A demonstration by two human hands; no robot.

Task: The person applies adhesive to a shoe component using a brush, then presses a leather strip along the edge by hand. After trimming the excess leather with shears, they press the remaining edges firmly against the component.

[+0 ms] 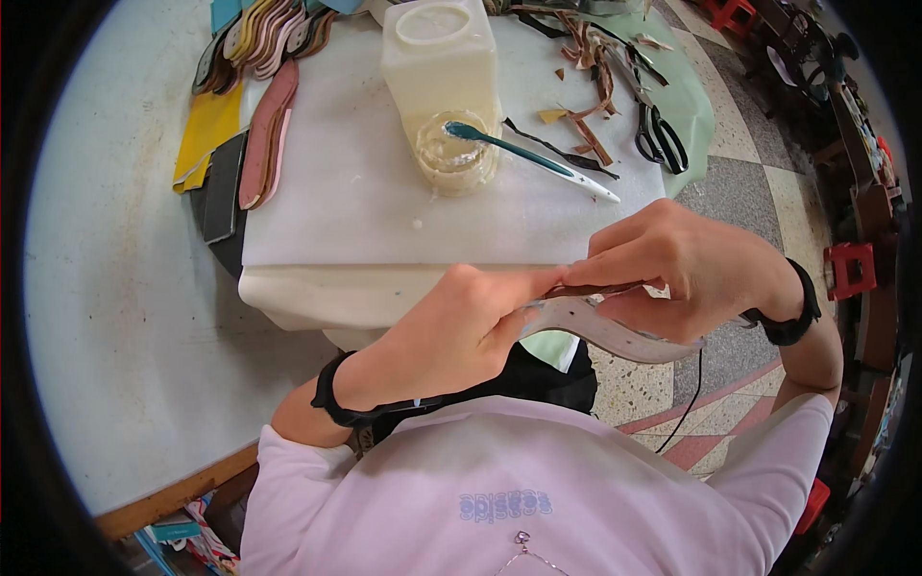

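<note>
Between my two hands is a curved, pale strip (624, 339) with a thin brown edge along its top; it looks like a leather piece. The fingers of my left hand (461, 322) pinch its left end. My right hand (677, 269) is closed on the strip farther right, thumb below and fingers above. Both hands are just in front of the table's near edge, over my lap. Beyond them, a teal and white toothbrush (538, 161) rests with its head on the rim of a round, cloudy pot (456, 173) smeared with a whitish, glue-like substance.
A whitish plastic jug (440, 58) stands behind the pot. Black-handled scissors (661, 139) and brown scraps (600, 82) lie at the far right. Left are pink curved pieces (269, 134), a dark flat slab (225, 187) and stacked curved pieces (274, 34). Red stools (850, 271) stand right.
</note>
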